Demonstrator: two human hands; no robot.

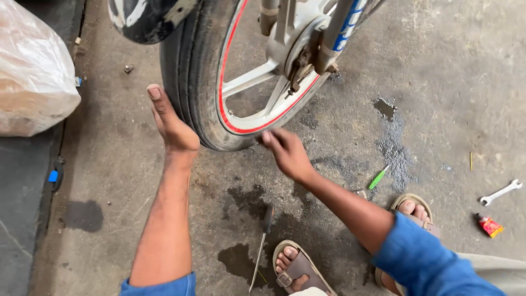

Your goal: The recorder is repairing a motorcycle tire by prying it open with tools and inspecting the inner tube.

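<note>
Left hand [174, 129] flat against tyre [189, 66]; right hand [287, 153] touches rim [257, 125].

matt rubber tyre [189, 71]; rough concrete floor [455, 66]

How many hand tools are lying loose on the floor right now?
3. A screwdriver lies between the forearms beside the near foot; a small green tool lies right of the right hand; a wrench lies at the far right. Others may be hidden behind the wheel.

Small red tube [489, 225] right; white plastic bag [33, 71] left
</note>
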